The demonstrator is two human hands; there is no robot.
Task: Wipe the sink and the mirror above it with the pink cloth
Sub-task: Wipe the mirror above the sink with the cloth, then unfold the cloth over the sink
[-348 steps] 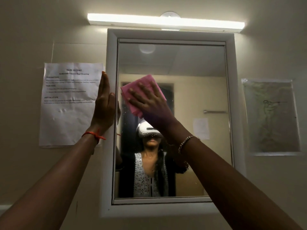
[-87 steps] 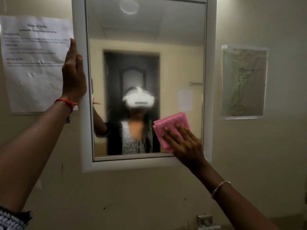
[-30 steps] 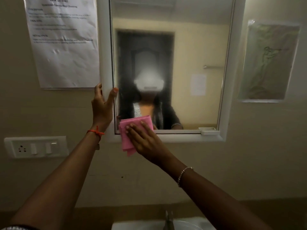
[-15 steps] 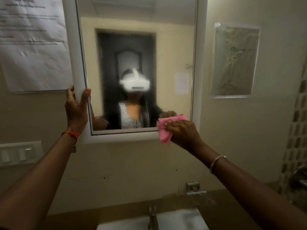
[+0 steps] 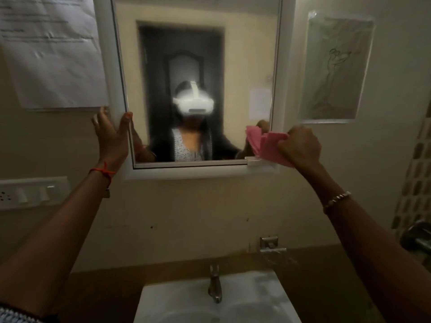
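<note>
Right hand [image 5: 299, 148] now bunches the pink cloth [image 5: 268, 145] off the mirror [image 5: 245, 54] corner, sink [image 5: 177, 301] directly below; left hand [image 5: 112, 138] grips frame [image 5: 108, 66].

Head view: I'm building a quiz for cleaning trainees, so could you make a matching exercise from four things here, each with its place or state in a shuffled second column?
Things:
1. pink cloth
2. left hand
3. tap
4. switch panel

Places or states:
a. on the wall below the printed sheet, left of the mirror
b. bunched in the right hand at the mirror's lower right corner
c. grips the mirror's left edge
d. stands at the back of the sink

Pairs: 1-b, 2-c, 3-d, 4-a
</note>
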